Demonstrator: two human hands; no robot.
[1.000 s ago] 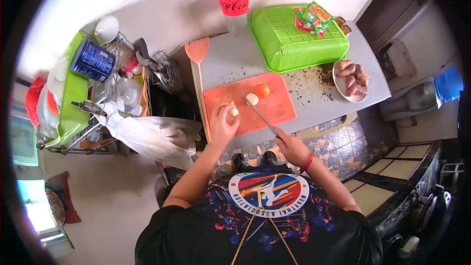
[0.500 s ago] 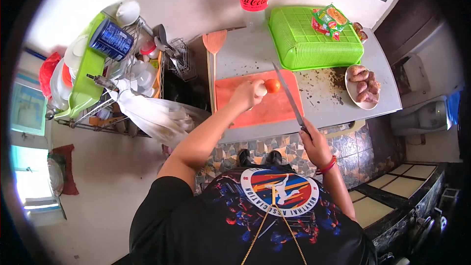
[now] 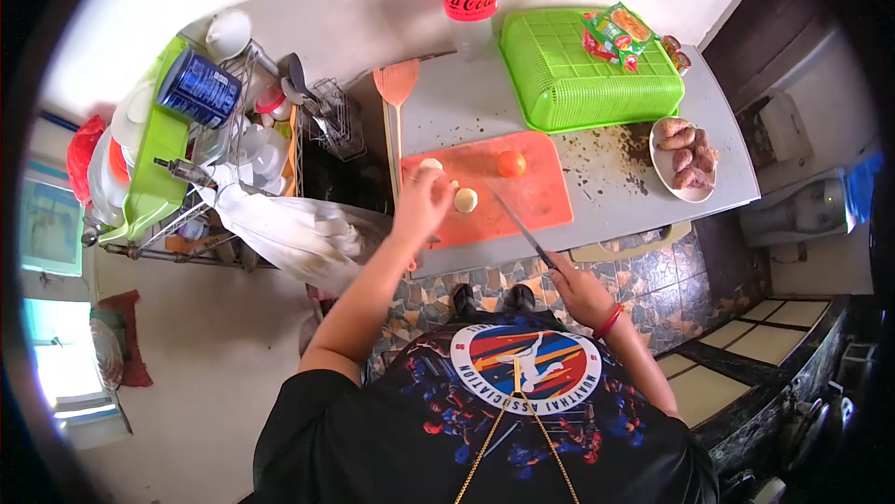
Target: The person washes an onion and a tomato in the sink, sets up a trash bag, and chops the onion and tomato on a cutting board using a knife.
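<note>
My left hand (image 3: 427, 203) is over the left part of the orange cutting board (image 3: 541, 206), fingers drawn together; what lies between them is hidden. Just beyond its fingertips is a pale piece (image 3: 431, 164) that looks like peeled onion. A second pale, round piece (image 3: 466, 200) rests on the board right beside the hand. My right hand (image 3: 583, 296) grips a long knife (image 3: 522, 229) by its dark handle, near the counter's front edge. The blade slants up and left, its tip over the board near the pale pieces. A red tomato (image 3: 512, 164) sits on the upper board.
An upturned green basket (image 3: 592, 75) with a green packet (image 3: 620, 33) on it stands behind. A plate (image 3: 695, 194) of reddish-brown lumpy pieces is at the right. A pink fly swatter (image 3: 397, 84) and Coca-Cola bottle (image 3: 468, 0) are at the back. A dish rack (image 3: 247, 122) stands left.
My left hand has moved left and toward me, away from the tomato, and a pale round piece now lies on the board. The knife has moved left and down, away from the tomato.
</note>
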